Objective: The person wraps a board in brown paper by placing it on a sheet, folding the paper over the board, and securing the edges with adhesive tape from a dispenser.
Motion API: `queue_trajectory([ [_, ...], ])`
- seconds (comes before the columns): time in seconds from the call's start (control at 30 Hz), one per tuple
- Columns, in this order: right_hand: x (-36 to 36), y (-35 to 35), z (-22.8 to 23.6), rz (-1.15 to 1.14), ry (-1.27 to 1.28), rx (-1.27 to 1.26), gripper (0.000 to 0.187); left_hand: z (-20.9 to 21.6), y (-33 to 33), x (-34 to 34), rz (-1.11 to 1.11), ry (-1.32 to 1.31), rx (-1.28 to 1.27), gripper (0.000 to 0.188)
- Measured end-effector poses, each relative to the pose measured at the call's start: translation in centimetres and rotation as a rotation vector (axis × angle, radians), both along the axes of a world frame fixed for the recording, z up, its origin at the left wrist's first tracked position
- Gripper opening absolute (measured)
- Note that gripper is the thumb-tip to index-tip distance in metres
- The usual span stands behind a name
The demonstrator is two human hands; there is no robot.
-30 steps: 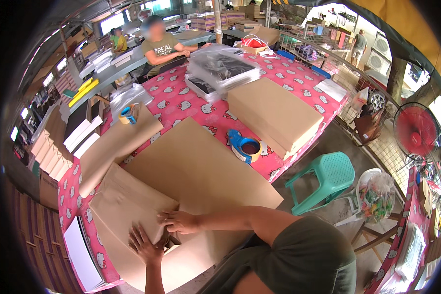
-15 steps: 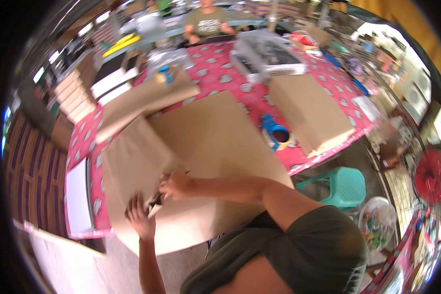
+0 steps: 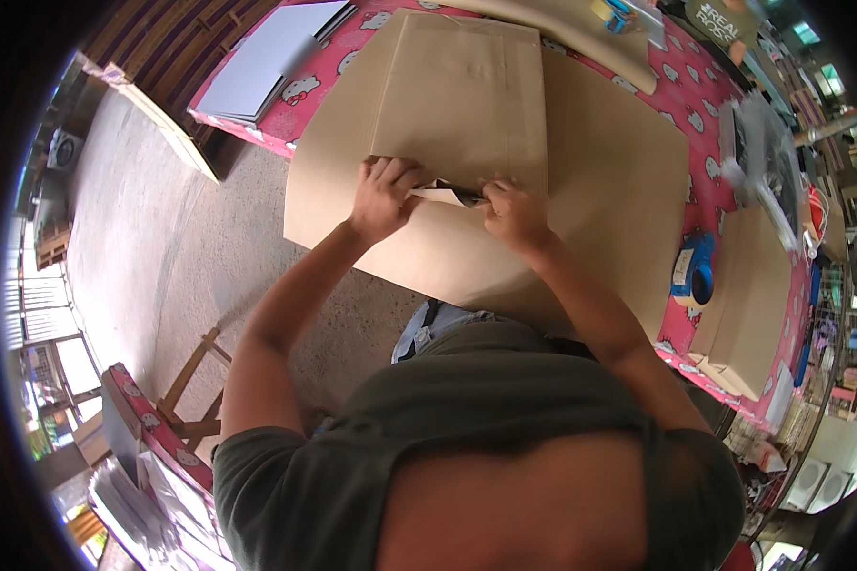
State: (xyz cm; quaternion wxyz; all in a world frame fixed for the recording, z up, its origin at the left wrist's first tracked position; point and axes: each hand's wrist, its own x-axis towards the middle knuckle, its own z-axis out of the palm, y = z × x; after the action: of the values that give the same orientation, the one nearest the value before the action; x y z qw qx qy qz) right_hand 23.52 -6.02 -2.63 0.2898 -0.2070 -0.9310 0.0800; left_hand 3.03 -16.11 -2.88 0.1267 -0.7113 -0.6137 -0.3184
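A flat rectangular packet covered in brown kraft paper (image 3: 462,95) lies on a large sheet of the same paper (image 3: 609,181). At its near end the wrap is partly open, with a dark gap and a pale folded paper flap (image 3: 438,195) between my hands. My left hand (image 3: 386,198) is closed, its fingers bent over the left part of that end. On the other side my right hand (image 3: 516,211) pinches the paper beside the dark gap. What lies inside the wrap is mostly hidden.
A blue tape dispenser (image 3: 693,269) sits right of the sheet, beside a brown paper-covered box (image 3: 747,295). White flat panels (image 3: 271,62) lie at the table's far left. Another tape dispenser (image 3: 614,13) rests at the back on folded brown paper. Clear plastic containers (image 3: 762,157) stand at right.
The view has swung round and downward, so the packet now appears straight ahead. Both hands remain at its near end, now wider apart on either side of the flap.
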Motion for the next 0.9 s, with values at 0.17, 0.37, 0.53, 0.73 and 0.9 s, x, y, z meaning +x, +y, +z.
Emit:
queue_trajectory([
  [0.17,-1.0,1.1,1.2,0.002,-0.052,-0.148,0.026,-0.7,1.4,0.5,-0.027,-0.341,0.005,0.020],
  [0.37,-4.2,7.0,2.9,0.181,-0.028,-0.156,0.055,-0.5,2.5,1.7,0.252,-0.449,-0.144,0.029],
  [0.53,-4.0,7.5,0.6,0.033,-0.075,-0.130,0.062,1.0,2.3,1.8,0.813,-0.532,-0.398,0.083],
  [0.73,-8.0,7.7,0.7,-0.068,-0.223,-0.016,0.062,0.7,2.9,1.6,0.700,-0.655,-0.403,0.111],
  [0.9,-9.7,7.8,0.8,-0.201,-0.142,0.002,0.051,-1.1,3.1,0.4,0.633,-0.725,-0.282,0.111],
])
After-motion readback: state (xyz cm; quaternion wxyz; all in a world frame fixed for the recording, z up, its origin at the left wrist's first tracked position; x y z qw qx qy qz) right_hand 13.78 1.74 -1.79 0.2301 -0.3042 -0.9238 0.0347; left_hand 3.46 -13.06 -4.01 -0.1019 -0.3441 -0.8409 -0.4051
